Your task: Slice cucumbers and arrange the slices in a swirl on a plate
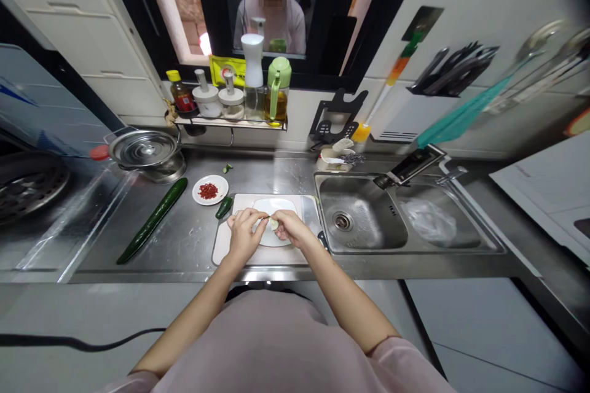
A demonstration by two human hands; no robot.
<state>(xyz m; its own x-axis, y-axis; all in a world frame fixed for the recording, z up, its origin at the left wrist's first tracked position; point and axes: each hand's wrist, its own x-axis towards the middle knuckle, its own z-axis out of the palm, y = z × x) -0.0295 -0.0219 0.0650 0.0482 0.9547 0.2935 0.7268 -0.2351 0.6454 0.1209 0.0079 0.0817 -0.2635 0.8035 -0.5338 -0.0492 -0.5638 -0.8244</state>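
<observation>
My right hand pinches a small pale garlic clove over a white plate. Close beside it, my left hand has its thumb and index fingertip together at the clove's edge; whatever lies between them is too small to make out. Beneath both hands, the plate rests on a light cutting board. A knife lies along the board's right side. Left of the board are a short piece of cucumber and a small plate of chopped red chili.
A long cucumber lies on the steel counter at left, near a lidded pot. The double sink with its faucet is to the right. Bottles and jars line a wall rack below the window.
</observation>
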